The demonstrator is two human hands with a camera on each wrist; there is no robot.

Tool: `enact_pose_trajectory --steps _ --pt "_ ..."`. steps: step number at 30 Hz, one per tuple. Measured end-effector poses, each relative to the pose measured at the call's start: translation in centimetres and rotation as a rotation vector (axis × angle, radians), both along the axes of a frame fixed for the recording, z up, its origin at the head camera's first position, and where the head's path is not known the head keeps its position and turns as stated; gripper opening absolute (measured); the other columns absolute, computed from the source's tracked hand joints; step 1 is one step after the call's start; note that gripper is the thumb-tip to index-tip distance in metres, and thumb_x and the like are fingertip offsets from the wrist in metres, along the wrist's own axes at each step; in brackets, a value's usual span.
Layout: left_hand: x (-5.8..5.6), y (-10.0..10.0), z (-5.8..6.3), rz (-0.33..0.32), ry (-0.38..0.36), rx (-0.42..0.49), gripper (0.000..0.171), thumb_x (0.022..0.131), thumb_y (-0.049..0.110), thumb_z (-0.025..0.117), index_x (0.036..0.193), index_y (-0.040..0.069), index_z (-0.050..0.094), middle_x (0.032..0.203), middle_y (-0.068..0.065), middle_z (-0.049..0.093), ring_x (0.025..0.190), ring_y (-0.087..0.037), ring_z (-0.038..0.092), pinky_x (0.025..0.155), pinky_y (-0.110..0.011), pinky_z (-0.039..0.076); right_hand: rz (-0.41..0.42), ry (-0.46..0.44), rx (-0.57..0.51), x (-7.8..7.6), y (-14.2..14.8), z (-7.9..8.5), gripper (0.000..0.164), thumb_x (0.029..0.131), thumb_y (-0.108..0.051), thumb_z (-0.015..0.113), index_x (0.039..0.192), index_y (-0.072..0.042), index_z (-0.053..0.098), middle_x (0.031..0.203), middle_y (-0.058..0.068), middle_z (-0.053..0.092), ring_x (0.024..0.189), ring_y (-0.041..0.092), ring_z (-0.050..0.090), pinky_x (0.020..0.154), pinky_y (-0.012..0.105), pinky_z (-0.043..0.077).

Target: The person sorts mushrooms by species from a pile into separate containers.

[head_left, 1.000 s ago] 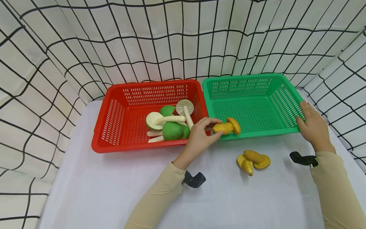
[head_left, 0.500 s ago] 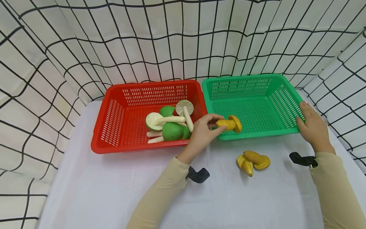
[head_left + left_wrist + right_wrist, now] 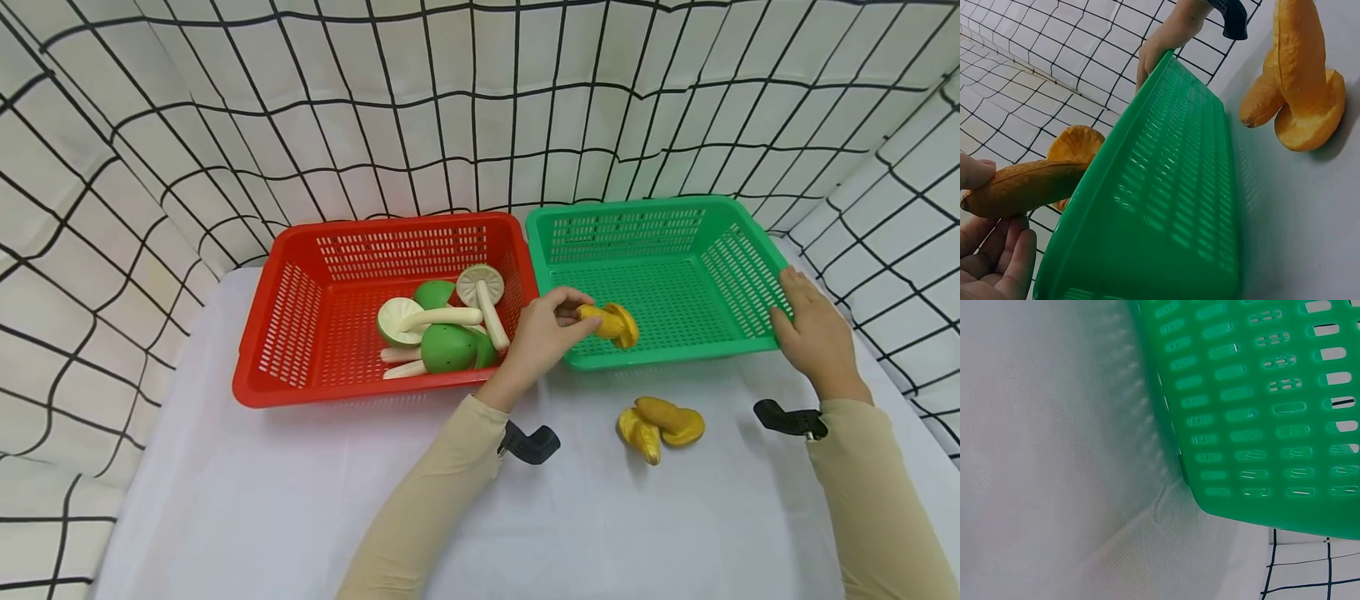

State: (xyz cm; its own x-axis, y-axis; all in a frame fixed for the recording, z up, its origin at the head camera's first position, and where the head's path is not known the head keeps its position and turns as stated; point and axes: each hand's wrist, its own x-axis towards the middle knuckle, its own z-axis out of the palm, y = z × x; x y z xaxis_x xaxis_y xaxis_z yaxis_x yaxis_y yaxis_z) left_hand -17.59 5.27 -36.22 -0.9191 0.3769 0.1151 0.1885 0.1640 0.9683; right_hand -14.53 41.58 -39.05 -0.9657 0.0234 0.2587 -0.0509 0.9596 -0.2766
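Observation:
My left hand (image 3: 546,329) pinches the stem of a yellow mushroom (image 3: 618,325) between thumb and fingers. The mushroom's cap points right, over the front left part of the green basket (image 3: 731,346). In the left wrist view the held mushroom (image 3: 1032,184) is level with the basket's rim (image 3: 1107,150), its cap partly hidden behind it. On the right rim of the green basket rests my right hand (image 3: 817,342), fingers lying straight along the edge and thumb apart. Two more yellow mushrooms (image 3: 660,423) lie together on the white table in front of the green basket.
A red basket (image 3: 288,392) stands left of the green one, their sides close together. Several green-capped, white-stemmed mushrooms (image 3: 447,347) lie in its right half. Black netting (image 3: 472,104) over white cloth rises behind and at both sides.
My left hand has moved slightly right and away from me, carrying the yellow mushroom from the basket's front rim to just inside it. My right hand stays on the rim.

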Motion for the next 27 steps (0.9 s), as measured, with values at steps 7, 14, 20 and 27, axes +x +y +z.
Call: enact_pose_trajectory --steps 7,14,20,27 --pt "-0.8 1.3 0.1 0.018 -0.012 -0.029 0.022 0.086 0.013 0.07 0.105 0.005 0.065 0.095 -0.005 0.063 0.085 -0.011 0.062 0.074 -0.017 0.051 -0.003 0.0 0.0 -0.3 0.0 -0.1 0.057 0.097 -0.018 0.033 0.147 0.006 0.019 0.151 0.023 0.021 0.14 0.036 0.017 0.114 0.045 0.013" --pt "-1.0 2.3 0.1 -0.011 0.039 -0.122 0.023 0.087 0.013 0.069 0.107 0.004 0.064 0.099 -0.006 0.064 0.089 -0.015 0.062 0.076 -0.016 0.049 -0.021 -0.009 0.004 0.0 0.0 0.0 0.058 0.096 -0.018 0.033 0.147 0.005 0.019 0.151 0.024 0.021 0.141 0.035 0.016 0.114 0.046 0.013" --pt "-0.9 2.6 -0.2 -0.015 0.161 -0.267 0.021 0.086 0.015 0.07 0.104 0.007 0.064 0.098 -0.003 0.062 0.091 -0.017 0.06 0.076 -0.017 0.046 -0.019 -0.007 -0.003 -0.1 -0.1 0.0 0.057 0.096 -0.019 0.033 0.147 0.005 0.02 0.151 0.023 0.021 0.141 0.036 0.017 0.114 0.046 0.013" --pt "-0.8 2.6 -0.1 -0.038 0.217 -0.338 0.021 0.086 0.015 0.07 0.104 0.005 0.065 0.1 -0.004 0.063 0.092 -0.016 0.061 0.075 -0.017 0.046 -0.021 -0.013 0.008 -0.2 0.0 0.0 0.058 0.096 -0.018 0.033 0.147 0.006 0.019 0.151 0.024 0.021 0.14 0.036 0.017 0.114 0.046 0.013"
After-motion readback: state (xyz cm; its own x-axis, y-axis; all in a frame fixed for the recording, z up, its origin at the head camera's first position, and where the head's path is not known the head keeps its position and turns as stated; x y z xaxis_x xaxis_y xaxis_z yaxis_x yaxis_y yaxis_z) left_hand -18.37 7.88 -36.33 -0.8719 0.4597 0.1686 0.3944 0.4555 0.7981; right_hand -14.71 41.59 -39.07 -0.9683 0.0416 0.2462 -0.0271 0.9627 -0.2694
